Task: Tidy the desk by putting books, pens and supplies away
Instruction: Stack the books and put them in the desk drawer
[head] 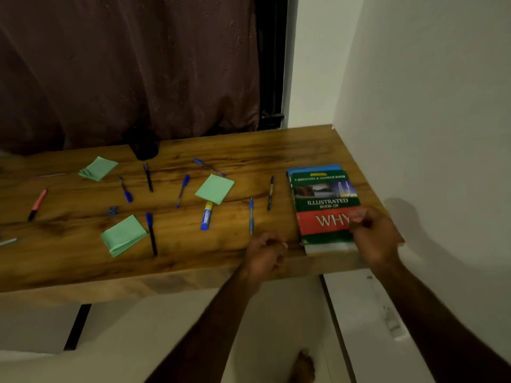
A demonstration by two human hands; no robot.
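- Wooden desk [249, 150] against a white wall, book stack at its right end. Step?
- Books first, I'd say. Right hand [373, 233] is on the near corner of the green "Why" book [323, 194], fingers curled. Gripping or just touching, can't tell, blurry.
- Left?
- Left hand [265, 251] is loosely curled at the front edge, holding nothing, near a blue pen [251, 214]. Next likely needs lifting the stack away.
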